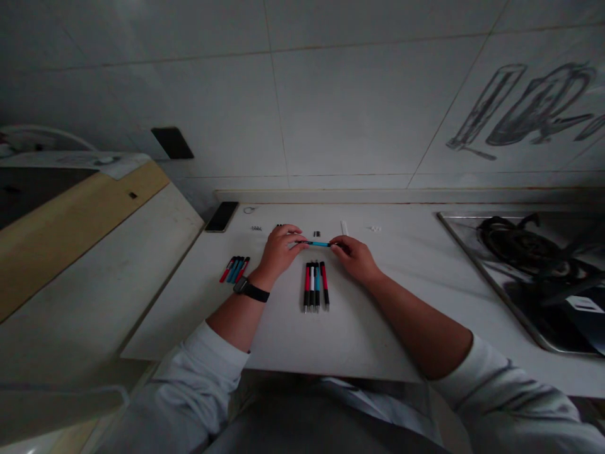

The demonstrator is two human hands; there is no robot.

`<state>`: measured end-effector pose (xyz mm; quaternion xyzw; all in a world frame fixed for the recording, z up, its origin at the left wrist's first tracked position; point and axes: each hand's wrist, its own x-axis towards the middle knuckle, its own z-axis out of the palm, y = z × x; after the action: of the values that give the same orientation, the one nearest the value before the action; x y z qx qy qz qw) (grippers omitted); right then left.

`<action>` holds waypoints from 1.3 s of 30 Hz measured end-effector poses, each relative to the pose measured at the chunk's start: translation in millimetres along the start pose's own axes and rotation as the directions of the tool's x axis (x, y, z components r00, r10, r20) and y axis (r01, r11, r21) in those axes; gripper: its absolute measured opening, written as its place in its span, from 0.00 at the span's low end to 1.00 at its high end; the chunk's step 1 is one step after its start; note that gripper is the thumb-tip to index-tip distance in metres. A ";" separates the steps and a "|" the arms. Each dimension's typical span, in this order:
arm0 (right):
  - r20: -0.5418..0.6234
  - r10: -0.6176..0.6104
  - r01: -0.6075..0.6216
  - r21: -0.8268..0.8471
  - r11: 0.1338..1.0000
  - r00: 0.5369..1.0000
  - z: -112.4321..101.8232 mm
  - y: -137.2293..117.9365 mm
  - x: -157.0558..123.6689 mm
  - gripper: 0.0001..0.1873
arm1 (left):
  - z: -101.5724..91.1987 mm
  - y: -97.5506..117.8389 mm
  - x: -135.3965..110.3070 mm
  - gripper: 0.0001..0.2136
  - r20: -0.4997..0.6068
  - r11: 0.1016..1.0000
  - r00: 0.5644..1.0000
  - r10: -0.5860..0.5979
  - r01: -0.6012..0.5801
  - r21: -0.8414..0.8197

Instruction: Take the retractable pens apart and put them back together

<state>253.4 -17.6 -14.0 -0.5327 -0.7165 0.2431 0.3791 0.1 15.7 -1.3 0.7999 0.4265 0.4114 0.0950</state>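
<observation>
A blue and black pen [319, 243] lies level between my hands, just above the white counter. My left hand [282, 246], with a watch on its wrist, pinches one end. The other end is in the closed fingers of my right hand [353, 255]. Below it, several pens [312, 287] in red, white and blue with black grips lie side by side. To the left are several red and blue pen barrels [235, 269]. Small springs [256, 228], short black pieces [316, 234], thin white refills [344, 227] and tiny white parts [375, 229] are laid out beyond my hands.
A phone [222, 217] and a small ring [249, 210] lie at the back left of the counter [283, 340]. On the right a gas stove [520, 252] is set into the counter. A cabinet-like box [155, 233] stands along the left edge; a tiled wall [340, 113] closes the back.
</observation>
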 end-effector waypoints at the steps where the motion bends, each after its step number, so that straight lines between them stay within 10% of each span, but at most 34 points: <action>1: 0.028 0.010 -0.010 -0.012 1.000 1.000 -0.2 -0.1 -0.2 0.17 | -0.3 0.3 0.1 0.03 -0.005 1.000 1.000 -0.001 0.001 0.005; 39: 0.119 -0.069 0.076 -0.048 0.996 0.990 4.4 8.0 0.5 0.13 | 8.4 -4.8 -2.7 0.05 0.023 0.994 0.999 0.047 -0.044 -0.097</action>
<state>254.4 -14.4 -22.5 -0.5010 -0.7626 0.2410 0.3308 2.6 18.2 -10.7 0.8091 0.3863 0.4234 0.1297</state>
